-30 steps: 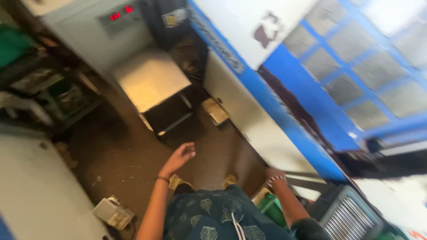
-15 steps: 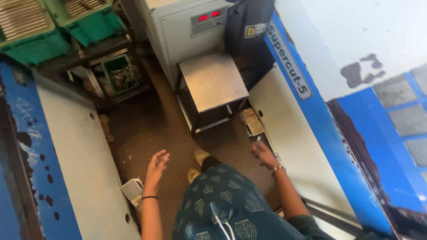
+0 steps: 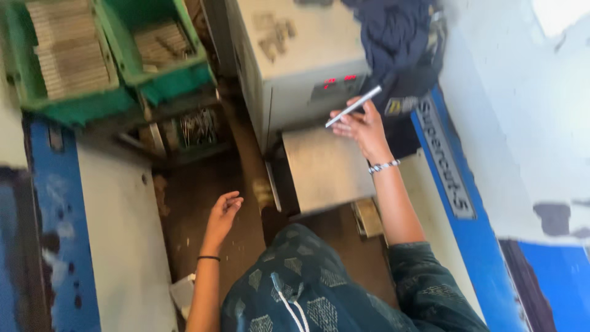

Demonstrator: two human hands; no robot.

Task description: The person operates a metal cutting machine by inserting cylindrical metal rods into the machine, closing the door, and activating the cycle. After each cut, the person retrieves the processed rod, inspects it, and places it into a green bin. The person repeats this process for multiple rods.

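Since half a second ago our right hand (image 3: 364, 126) has risen to the grey machine (image 3: 301, 55), fingers pinched on a thin white rod (image 3: 353, 106) above the metal tray (image 3: 326, 169). Our left hand (image 3: 222, 212) hangs loosely curled, holding nothing, over the brown floor (image 3: 190, 215).

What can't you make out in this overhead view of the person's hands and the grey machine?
- The red display on the grey machine: too small and blurred to read.
- The slim white rod in the right hand: its kind is unclear through motion blur.
- The green crates: cut off by the top edge.
- The floor beneath the left hand: dark, details lost.
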